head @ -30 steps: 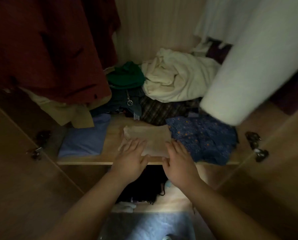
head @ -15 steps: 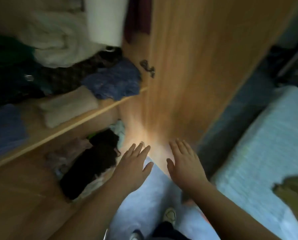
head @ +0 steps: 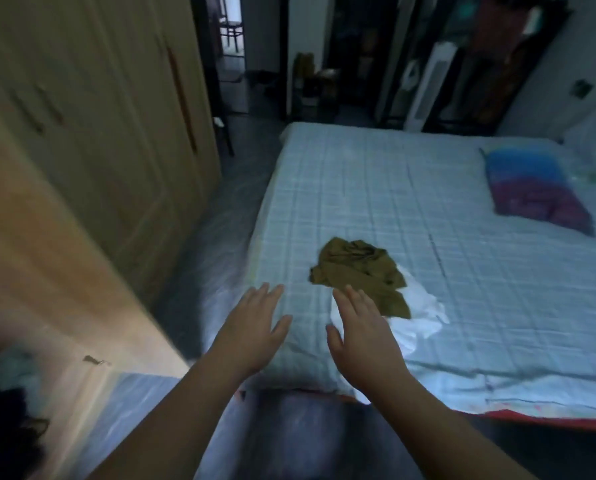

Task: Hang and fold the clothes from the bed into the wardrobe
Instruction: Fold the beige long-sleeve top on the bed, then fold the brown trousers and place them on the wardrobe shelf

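Note:
An olive-green garment point(head: 360, 271) lies crumpled on the bed point(head: 462, 237), on top of a white garment point(head: 417, 318). Both of my hands hover empty above the bed's near corner, fingers straight and spread. My left hand point(head: 255, 327) is to the left of the clothes. My right hand point(head: 360, 332) is just in front of the olive garment and covers part of the white one. The open wardrobe door point(head: 57, 258) stands at the left.
A blue and purple pillow point(head: 532, 188) lies at the bed's far right. Closed wooden wardrobe doors point(head: 116, 116) line the left wall, with a narrow floor strip point(head: 220, 216) between them and the bed. A doorway point(head: 232, 46) and dark shelving point(head: 462, 64) are at the back.
The view has swung right from the wardrobe shelf to the bed. My hands left the folded beige cloth on the shelf and now hover empty near the olive garment.

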Tool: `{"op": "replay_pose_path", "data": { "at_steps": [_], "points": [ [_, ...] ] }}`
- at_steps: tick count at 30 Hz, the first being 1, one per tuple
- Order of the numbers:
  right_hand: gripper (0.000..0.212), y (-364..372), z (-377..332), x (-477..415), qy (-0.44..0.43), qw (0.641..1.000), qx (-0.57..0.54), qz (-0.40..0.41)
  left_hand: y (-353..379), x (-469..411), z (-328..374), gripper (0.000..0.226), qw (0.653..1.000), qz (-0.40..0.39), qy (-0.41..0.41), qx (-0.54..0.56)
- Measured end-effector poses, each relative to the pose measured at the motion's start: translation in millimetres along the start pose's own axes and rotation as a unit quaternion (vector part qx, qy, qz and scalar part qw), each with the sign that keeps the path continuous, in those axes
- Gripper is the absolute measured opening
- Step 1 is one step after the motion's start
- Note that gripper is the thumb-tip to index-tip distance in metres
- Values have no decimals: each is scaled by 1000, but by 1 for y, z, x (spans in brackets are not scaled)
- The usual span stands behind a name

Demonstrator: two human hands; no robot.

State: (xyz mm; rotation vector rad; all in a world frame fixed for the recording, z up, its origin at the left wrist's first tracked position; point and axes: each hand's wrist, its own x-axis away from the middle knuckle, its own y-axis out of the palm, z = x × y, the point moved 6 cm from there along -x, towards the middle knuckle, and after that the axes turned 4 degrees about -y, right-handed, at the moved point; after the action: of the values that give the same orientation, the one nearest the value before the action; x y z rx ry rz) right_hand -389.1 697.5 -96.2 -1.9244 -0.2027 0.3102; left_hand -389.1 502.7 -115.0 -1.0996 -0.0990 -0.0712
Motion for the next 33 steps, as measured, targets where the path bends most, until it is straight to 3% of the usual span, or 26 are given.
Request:
{"op": "replay_pose_path", "data": {
  "at_steps": [5,10,14,19,25,31,33],
  "points": [
    [64,-53,148,25,81,996,10,36,63,-60,146,85,997,-41,61,28],
    [63,-68,230,23,130,991,-15,-1,96,-100,203,75,996,-55,60,43],
    [63,-63,259,0,128,991,-33,-14,113,-118,206,82,996,-65,39,37],
    [65,-45,282,-35,129,990,-39,-46,127,-158,195,71,996,-79,14,48],
    [60,-15,315,-113,128,987,-28,-91,149,-238,169,59,992,-80,-22,94],
    [50,26,349,-206,163,977,-48,-132,179,-340,138,71,985,-121,-59,108],
    [50,48,362,-232,178,972,-62,-143,192,-370,130,60,983,-133,-70,101]
  ]
}}
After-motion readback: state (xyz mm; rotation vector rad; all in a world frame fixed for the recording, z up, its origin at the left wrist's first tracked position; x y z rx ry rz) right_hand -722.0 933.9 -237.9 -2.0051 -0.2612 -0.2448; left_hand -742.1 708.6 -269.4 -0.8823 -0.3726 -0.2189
